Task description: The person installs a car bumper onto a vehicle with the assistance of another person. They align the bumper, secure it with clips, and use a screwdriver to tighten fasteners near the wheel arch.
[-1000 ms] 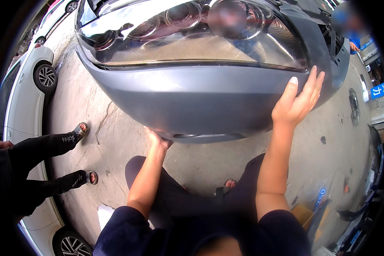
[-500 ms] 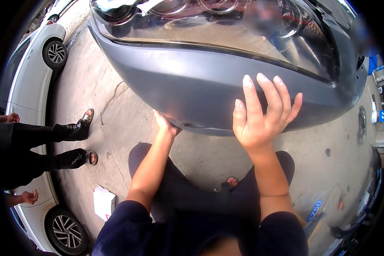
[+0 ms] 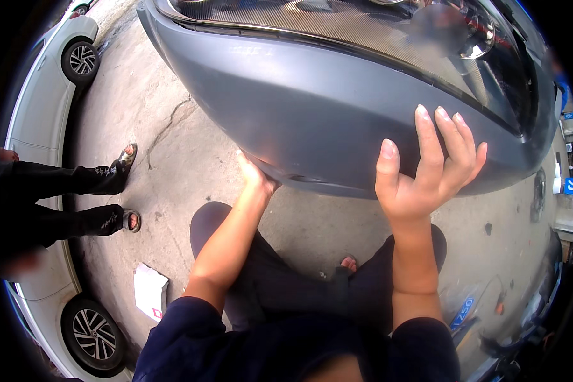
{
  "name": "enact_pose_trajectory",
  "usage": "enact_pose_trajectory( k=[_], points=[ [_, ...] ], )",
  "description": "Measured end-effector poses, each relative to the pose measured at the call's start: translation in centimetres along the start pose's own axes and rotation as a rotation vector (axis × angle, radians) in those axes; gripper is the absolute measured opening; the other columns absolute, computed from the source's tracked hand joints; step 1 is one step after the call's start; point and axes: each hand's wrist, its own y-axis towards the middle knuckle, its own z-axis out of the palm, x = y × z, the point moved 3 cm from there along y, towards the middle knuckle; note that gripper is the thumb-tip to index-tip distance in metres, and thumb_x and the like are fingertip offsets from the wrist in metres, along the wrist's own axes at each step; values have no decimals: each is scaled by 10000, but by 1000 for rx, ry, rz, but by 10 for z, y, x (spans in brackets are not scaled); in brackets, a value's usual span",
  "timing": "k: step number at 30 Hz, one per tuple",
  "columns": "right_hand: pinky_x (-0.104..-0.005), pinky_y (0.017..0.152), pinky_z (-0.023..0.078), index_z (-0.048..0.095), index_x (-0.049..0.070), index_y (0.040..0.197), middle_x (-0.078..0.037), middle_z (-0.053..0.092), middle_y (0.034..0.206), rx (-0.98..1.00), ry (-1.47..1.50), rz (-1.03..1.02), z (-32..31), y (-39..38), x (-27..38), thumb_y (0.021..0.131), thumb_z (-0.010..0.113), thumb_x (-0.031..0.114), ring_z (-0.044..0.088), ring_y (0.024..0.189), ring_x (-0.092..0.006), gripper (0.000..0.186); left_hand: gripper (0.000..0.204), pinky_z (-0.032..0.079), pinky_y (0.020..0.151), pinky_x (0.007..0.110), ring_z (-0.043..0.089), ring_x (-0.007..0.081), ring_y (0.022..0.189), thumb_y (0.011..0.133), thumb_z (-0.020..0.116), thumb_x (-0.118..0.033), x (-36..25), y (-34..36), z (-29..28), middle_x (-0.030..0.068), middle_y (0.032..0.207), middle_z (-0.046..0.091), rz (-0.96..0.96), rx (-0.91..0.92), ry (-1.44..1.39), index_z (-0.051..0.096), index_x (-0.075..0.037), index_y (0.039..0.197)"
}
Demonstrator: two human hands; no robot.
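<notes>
A dull grey car bumper [image 3: 286,108] curves across the view in front of me, with a clear headlight [image 3: 356,44] above it. My left hand [image 3: 256,177] is at its lower edge, thumb up along the outside; the other fingers pass underneath and are hidden. My right hand [image 3: 430,169] is raised before the right part of the bumper, with fingers spread and nothing in them. Whether its fingertips touch the surface, I cannot tell.
At the left, a person in black trousers [image 3: 57,181] and sandals stands beside a white car [image 3: 38,134]. A white box-like object [image 3: 149,293] lies on the concrete ground [image 3: 312,223]. Assorted items, including a blue plate [image 3: 463,313], lie at the lower right.
The bumper and headlight sit a little higher and further right in view. My right hand has shifted right along the bumper, fingers still spread. My left hand stays at the lower edge.
</notes>
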Motion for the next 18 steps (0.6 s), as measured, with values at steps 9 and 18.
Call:
enact_pose_trajectory(
  k=[9, 18],
  points=[
    [-525, 1150, 127, 616, 128, 1227, -62, 540, 1241, 19, -57, 50, 4, 2, 2, 939, 591, 413, 483, 1227, -272, 406, 896, 296, 1042, 696, 334, 354, 1380, 888, 182, -783, -1, 10, -13, 131, 1518, 326, 58, -47, 7, 303, -139, 1500],
    [-535, 1147, 107, 548, 94, 1252, -120, 497, 1271, 44, -78, 72, 4, 1, 9, 965, 520, 301, 436, 1262, -321, 355, 900, 288, 1027, 725, 322, 378, 1390, 889, 171, -776, -1, 17, -16, 153, 1535, 289, 46, -101, 89, 277, -129, 1506]
  ],
)
